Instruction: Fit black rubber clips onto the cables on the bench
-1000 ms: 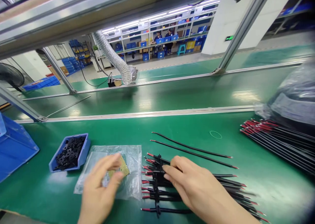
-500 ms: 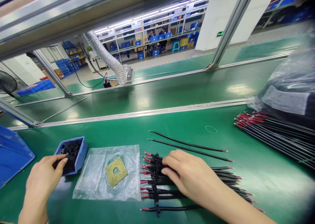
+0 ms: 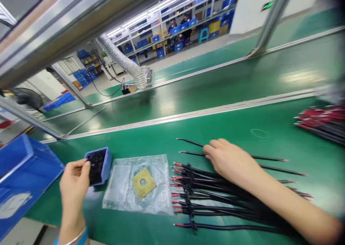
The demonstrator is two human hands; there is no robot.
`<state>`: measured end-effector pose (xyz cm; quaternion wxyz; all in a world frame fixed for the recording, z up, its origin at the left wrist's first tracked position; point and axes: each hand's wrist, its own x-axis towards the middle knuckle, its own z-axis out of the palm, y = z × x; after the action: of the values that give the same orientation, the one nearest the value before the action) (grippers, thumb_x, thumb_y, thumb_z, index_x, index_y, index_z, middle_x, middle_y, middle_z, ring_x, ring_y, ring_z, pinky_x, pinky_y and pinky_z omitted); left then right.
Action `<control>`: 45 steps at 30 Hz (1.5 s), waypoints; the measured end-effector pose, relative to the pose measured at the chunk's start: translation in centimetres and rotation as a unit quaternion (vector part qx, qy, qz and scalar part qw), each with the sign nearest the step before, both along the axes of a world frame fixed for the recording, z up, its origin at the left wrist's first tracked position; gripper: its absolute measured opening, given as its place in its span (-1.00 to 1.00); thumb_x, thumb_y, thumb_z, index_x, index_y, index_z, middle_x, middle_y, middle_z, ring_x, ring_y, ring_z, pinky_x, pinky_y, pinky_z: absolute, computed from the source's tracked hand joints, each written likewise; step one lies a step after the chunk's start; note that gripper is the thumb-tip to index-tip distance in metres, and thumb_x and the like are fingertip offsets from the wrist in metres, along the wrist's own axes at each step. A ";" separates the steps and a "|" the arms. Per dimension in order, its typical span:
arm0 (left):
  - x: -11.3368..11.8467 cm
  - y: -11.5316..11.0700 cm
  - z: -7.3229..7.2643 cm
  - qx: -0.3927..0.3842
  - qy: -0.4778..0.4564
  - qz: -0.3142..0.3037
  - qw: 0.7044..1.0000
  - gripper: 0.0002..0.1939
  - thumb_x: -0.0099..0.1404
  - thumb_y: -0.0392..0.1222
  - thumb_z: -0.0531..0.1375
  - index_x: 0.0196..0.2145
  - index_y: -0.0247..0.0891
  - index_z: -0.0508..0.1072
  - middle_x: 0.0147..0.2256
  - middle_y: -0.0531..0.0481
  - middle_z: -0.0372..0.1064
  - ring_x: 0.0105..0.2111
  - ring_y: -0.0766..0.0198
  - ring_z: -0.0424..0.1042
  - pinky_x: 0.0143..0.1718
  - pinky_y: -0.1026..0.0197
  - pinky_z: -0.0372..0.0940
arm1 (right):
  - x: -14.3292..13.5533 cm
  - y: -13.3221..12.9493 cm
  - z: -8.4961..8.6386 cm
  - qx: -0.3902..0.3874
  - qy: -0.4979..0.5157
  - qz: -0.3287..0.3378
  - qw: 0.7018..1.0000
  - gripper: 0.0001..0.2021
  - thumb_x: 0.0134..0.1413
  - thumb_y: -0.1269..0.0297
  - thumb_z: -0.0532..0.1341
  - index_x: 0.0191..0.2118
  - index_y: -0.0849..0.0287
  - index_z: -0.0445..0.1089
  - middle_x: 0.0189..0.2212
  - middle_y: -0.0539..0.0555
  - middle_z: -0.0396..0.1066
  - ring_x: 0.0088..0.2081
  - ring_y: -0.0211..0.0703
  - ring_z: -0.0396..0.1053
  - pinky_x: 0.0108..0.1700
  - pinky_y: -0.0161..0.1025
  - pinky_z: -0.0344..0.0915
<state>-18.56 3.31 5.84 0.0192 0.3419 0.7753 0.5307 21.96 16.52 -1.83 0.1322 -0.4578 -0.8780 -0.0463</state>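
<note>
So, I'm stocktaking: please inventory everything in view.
Flat worktop: one, green, foreground
Small rectangular plastic tray: one, blue, left
Little parts: uncounted, black, in tray
Flat plastic bag: one, clear, centre
Square holed plate: one, yellowish, on bag
Grouped red-ended cables: many, black, right of bag
Loose cables: two, black, beyond those
Thin loop: one, pale, right
Cable bundle: one, black-red, right edge
Plastic crate: one, blue, left edge
Foil duct: one, silver, background
Round fan: one, black, left background
Boxes: many, mostly blue, background shelving
Left hand: one, bare, at tray
Right hand: one, bare, at loose cables
</note>
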 end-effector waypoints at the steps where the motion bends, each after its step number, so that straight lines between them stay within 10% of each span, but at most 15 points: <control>1: 0.9 -0.2 -0.2 0.014 -0.023 -0.020 0.999 -0.63 -0.06 0.05 0.29 -0.34 -0.18 0.35 -0.35 -0.01 0.44 -0.34 0.10 0.46 -0.24 0.04 0.39 | 0.1 -0.1 0.0 0.012 0.007 -0.004 1.000 -0.83 0.11 0.53 0.11 -0.44 0.20 0.36 -0.46 0.14 0.37 -0.35 0.00 0.34 -0.36 -0.17 0.16; 9: 6.7 -0.8 -1.8 -0.011 -0.187 -0.190 0.964 -0.49 -0.09 0.08 0.42 -0.24 -0.32 0.54 -0.31 -0.20 0.59 -0.40 0.16 0.57 -0.38 0.20 0.48 | -0.1 -2.7 2.0 0.153 0.157 0.044 0.975 -0.82 0.32 0.41 -0.08 -0.28 0.16 0.21 -0.55 0.01 0.27 -0.59 -0.17 0.24 -0.48 -0.20 0.13; 20: 10.2 0.2 -5.1 -0.120 0.148 -0.308 0.932 -0.88 0.29 -0.20 0.20 -0.29 -0.22 0.56 -0.29 -0.11 0.53 -0.27 0.12 0.48 -0.15 0.05 0.34 | -1.0 -4.8 3.4 0.137 0.186 0.125 0.965 -0.83 0.30 0.44 -0.07 -0.26 0.17 0.23 -0.50 -0.01 0.29 -0.51 -0.20 0.35 -0.52 -0.26 0.21; 31: 12.4 1.9 -3.6 -0.273 0.422 -0.387 0.773 -0.76 0.35 -0.36 0.09 -0.43 -0.25 0.50 -0.33 -0.11 0.43 -0.32 0.10 0.25 -0.31 0.05 0.19 | -1.5 -6.3 3.5 0.095 0.194 0.163 0.963 -0.80 0.31 0.42 -0.05 -0.16 0.16 0.30 -0.46 0.02 0.35 -0.50 -0.17 0.36 -0.54 -0.24 0.19; 36: 12.4 2.3 -3.5 -0.255 0.385 -0.392 0.795 -0.78 0.32 -0.35 0.10 -0.48 -0.25 0.41 -0.34 -0.10 0.43 -0.28 0.11 0.33 -0.24 0.03 0.27 | -1.8 -7.2 3.6 0.078 0.222 0.184 0.954 -0.80 0.31 0.39 0.00 -0.20 0.16 0.37 -0.45 0.03 0.36 -0.51 -0.20 0.33 -0.53 -0.24 0.15; 38: 12.5 1.8 -3.6 -0.229 0.322 -0.389 0.833 -0.83 0.31 -0.35 0.09 -0.43 -0.25 0.38 -0.25 -0.12 0.45 -0.20 0.11 0.39 -0.17 0.05 0.31 | -2.1 -7.5 3.7 0.070 0.242 0.186 0.950 -0.79 0.29 0.42 0.01 -0.24 0.19 0.39 -0.44 0.06 0.38 -0.47 -0.18 0.35 -0.49 -0.23 0.18; 41: 13.7 0.4 -3.8 -0.153 -0.029 -0.381 0.912 -0.83 0.36 -0.24 0.09 -0.42 -0.25 0.30 -0.13 -0.15 0.46 -0.18 0.16 0.48 -0.20 0.11 0.38 | -2.3 -7.8 4.0 0.058 0.275 0.199 0.939 -0.76 0.28 0.46 0.01 -0.26 0.21 0.43 -0.45 0.06 0.38 -0.46 -0.21 0.35 -0.46 -0.26 0.21; 45: 16.8 -1.3 -4.0 -0.006 -0.408 -0.306 0.860 -0.75 0.24 -0.10 0.29 -0.47 -0.26 0.34 -0.22 -0.07 0.49 -0.31 0.25 0.50 -0.30 0.25 0.39 | -2.4 -8.1 4.4 0.041 0.287 0.218 0.932 -0.75 0.27 0.47 0.02 -0.28 0.18 0.44 -0.49 0.02 0.37 -0.47 -0.25 0.34 -0.44 -0.31 0.22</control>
<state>-1.76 1.98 1.84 0.4969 0.3149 0.5577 0.5856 19.59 8.38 2.60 0.4040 -0.2429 -0.8782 0.0808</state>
